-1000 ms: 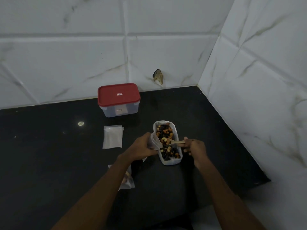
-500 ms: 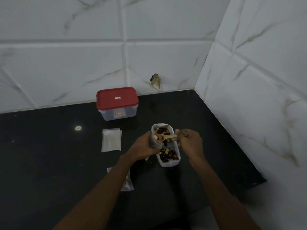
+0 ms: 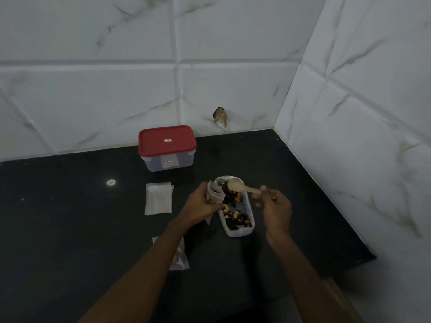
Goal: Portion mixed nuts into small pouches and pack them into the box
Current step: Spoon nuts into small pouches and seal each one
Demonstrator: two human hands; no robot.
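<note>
- The left hand (image 3: 203, 205) curls its fingers round a clear pouch (image 3: 214, 194) and holds it upright with the mouth open. It sits right at the left rim of the tray, probably so a dropped nut falls back in rather than onto the counter.
- The right hand (image 3: 277, 207) pinches the handle end of a wooden spoon (image 3: 236, 184). The spoon's bowl hangs over the far half of the tray, just right of the pouch's mouth, and its pale face looks empty.
- The mixed nuts (image 3: 236, 217) lie in a white tray (image 3: 238, 233) between the two hands. The tray runs lengthwise away from the person, which keeps each scoop's path to the pouch short.
- A stack of empty pouches (image 3: 158, 198) lies flat on the black counter (image 3: 70, 217), just left of the left hand and within easy reach for the next portion.
- A filled pouch (image 3: 180, 258) lies nearer the person, partly hidden under the left forearm. It seems set aside and is not yet in the box.
- The box (image 3: 166, 145) stands at the back by the tiled wall, well apart from the hands, with its red lid closed. Packing appears not to have started, and portioning is the step in hand.
</note>
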